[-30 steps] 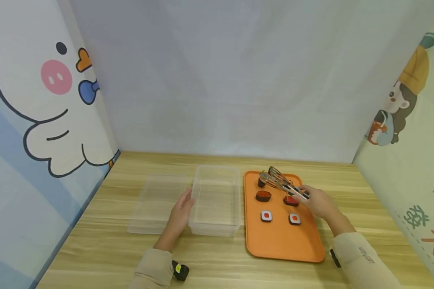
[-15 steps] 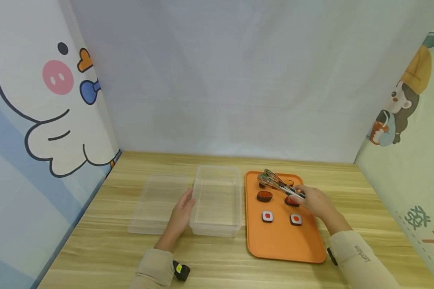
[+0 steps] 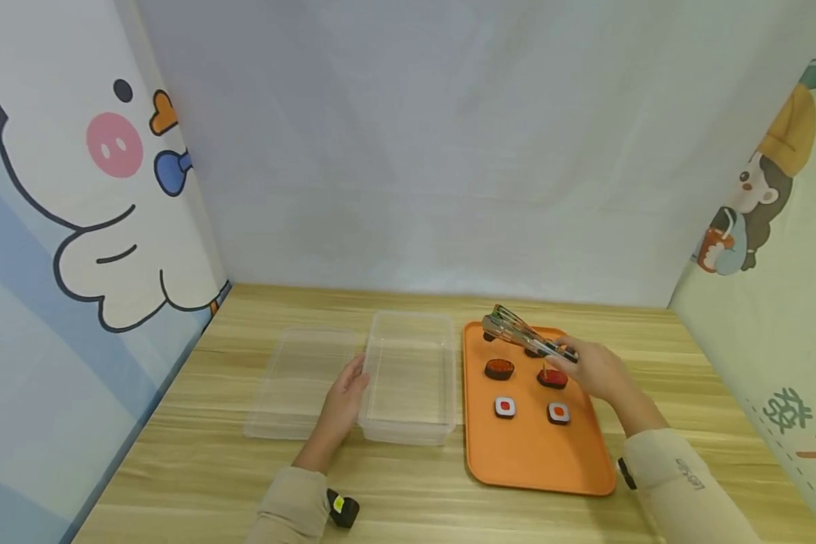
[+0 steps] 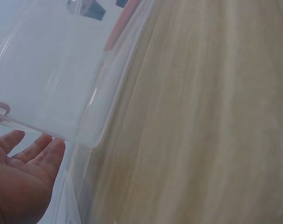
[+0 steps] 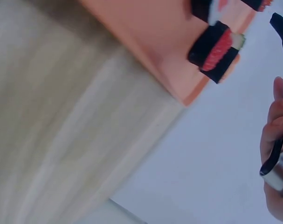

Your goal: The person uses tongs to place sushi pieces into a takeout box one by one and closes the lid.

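Note:
In the head view my right hand grips metal tongs above the far part of the orange tray. Specks of green show at the tongs' head; whether a piece is caught there I cannot tell. Below them stand dark sushi pieces, partly covered. Nearer lie an orange-topped sushi, a red-topped sushi and two white-faced rolls. My left hand rests against the left wall of a clear plastic box. The left wrist view shows relaxed fingers at its rim.
Left of the box a clear flat lid lies on the wooden table. A small black object with a yellow-green mark is beside the left sleeve. Pale cloth hangs behind the table, with printed sheets at both sides.
The tongs' arms have come closer together and their head has shifted slightly left and up. My right hand has risen a little, uncovering more of the red-topped sushi. The left hand stays at the box.

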The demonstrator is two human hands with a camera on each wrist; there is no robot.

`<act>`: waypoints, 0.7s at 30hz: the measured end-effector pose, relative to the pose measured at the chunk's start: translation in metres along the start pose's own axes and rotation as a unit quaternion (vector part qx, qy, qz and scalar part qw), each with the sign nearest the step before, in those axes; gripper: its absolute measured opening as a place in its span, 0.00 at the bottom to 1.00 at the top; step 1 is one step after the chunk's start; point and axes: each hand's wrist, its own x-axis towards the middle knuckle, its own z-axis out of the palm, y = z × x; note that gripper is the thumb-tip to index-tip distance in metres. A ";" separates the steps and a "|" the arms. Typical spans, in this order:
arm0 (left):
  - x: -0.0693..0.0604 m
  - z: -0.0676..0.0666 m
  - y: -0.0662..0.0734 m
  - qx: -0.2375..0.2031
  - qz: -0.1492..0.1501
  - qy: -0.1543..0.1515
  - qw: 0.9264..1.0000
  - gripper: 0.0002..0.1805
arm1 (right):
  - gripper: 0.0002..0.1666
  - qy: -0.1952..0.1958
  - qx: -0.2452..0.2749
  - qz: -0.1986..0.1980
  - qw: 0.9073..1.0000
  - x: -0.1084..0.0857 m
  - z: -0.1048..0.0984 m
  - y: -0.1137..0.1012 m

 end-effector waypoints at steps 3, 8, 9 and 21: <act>-0.001 0.000 0.002 -0.006 0.002 0.002 1.000 0.27 | 0.28 0.005 0.002 -0.010 1.000 0.002 -0.007 -0.008; -0.001 0.000 0.003 -0.015 0.003 0.000 1.000 0.27 | 0.30 0.000 -0.007 -0.033 0.999 0.007 -0.015 -0.024; -0.001 0.000 0.003 -0.015 0.003 -0.002 1.000 0.27 | 0.31 -0.001 -0.012 -0.037 0.999 0.009 -0.016 -0.027; 0.001 0.002 0.001 -0.016 -0.005 0.001 1.000 0.27 | 0.31 -0.027 -0.010 -0.079 0.996 0.032 -0.008 -0.081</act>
